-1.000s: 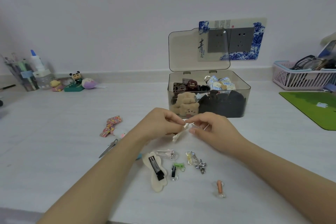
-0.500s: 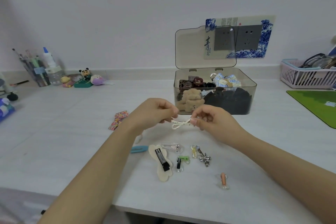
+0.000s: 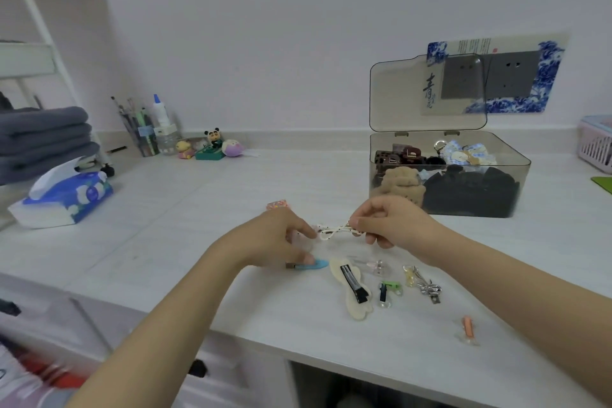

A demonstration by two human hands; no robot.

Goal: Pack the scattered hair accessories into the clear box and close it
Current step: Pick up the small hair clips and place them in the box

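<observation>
The clear box (image 3: 516, 172) stands at the back right with its lid (image 3: 397, 93) upright and open; brown, black and blue accessories lie inside. My right hand (image 3: 397, 225) pinches a white dotted bow clip (image 3: 332, 231) above the table. My left hand (image 3: 275, 238) is beside the bow's left end, fingers apart, thumb by a blue clip (image 3: 309, 264). On the table lie a cream bow clip (image 3: 352, 305), a clear pink clip (image 3: 376, 266), a green clip (image 3: 390, 288), yellow and silver clips (image 3: 425, 285) and an orange clip (image 3: 467, 328). A pink patterned clip (image 3: 276, 205) peeks out behind my left hand.
A tissue pack (image 3: 66, 195) and folded grey towels (image 3: 43, 139) sit at the left. A pen holder (image 3: 142, 132) and small figurines (image 3: 210, 147) stand by the wall. A pink basket (image 3: 596, 146) and green mat (image 3: 604, 183) are far right. The table's front edge (image 3: 331, 356) is close.
My left hand has let go of the white bow and dropped toward the blue clip; my right hand still holds it. The view has swung left, showing tissues and towels.
</observation>
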